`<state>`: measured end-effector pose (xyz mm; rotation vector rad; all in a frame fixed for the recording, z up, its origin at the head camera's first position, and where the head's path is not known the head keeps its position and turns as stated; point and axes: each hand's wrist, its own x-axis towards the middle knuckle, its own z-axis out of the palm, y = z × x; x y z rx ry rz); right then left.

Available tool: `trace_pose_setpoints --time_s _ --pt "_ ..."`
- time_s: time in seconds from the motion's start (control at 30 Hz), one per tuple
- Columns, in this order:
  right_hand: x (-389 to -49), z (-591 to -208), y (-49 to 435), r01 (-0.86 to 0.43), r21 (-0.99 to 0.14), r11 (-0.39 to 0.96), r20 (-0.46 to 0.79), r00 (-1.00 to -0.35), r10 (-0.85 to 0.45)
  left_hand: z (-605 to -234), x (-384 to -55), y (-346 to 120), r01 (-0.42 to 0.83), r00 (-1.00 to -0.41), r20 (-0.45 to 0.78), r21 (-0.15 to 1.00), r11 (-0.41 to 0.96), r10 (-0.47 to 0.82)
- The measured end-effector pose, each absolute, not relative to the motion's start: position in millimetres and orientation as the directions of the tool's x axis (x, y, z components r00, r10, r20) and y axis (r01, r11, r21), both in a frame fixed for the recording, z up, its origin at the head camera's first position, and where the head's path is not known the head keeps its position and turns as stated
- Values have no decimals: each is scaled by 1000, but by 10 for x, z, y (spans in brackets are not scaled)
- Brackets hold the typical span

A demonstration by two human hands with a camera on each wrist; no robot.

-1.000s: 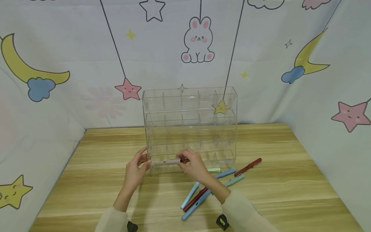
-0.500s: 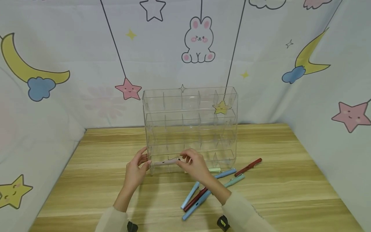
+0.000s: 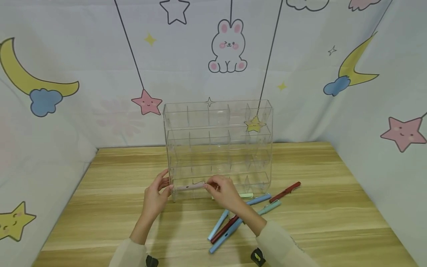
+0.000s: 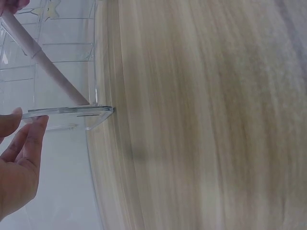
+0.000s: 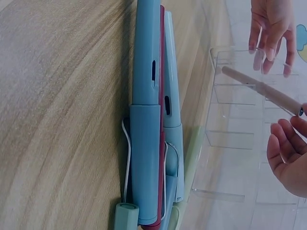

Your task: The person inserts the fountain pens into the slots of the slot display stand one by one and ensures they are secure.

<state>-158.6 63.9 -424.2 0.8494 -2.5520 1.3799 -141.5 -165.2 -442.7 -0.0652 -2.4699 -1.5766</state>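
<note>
A clear acrylic rack [image 3: 218, 102] with several rows of compartments stands upright on the table. My left hand [image 3: 156, 194] holds the rack's left side wall near the bottom; in the left wrist view the thumb and fingers [image 4: 34, 139] pinch that wall's edge. My right hand [image 3: 225, 193] pinches the end of a pale pinkish pen [image 3: 189, 187] that has a clip. This pen lies nearly level, slightly tilted, its other end inside the bottom left compartment. The right wrist view shows the pen [image 5: 283, 99] slanting into the rack, with its end by the right fingers [image 5: 283, 143].
Several pens lie in front of the rack: a blue pen [image 3: 221, 241], a dark red pen [image 3: 223, 230], a light blue pen [image 3: 218, 224] and a mint green pen [image 3: 270, 207]. Farther right is another red pen [image 3: 285, 192]. A pale green pen [image 3: 246, 195] lies against the rack's base.
The right fingers have shifted on the pen's end and dropped slightly, and more of its clip shows. The pen has barely moved. The left hand and the rack stay in place.
</note>
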Motion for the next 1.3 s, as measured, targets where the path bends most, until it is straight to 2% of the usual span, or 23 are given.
trace_pose_setpoints --time_s 0.5,0.83,1.3 --pt "-1578 -4227 692 -551 -744 379 361 -808 -466 -4445 -1418 -1651 167 -975 213 891 423 -64" --pt "-1580 -4238 717 -526 -754 394 325 -819 -472 -4444 -1421 -1645 166 -975 213 893 419 -67" --pt "-1614 -4284 1060 -423 -801 423 196 -854 -482 -4422 -1407 -1649 183 -974 222 894 409 -51"
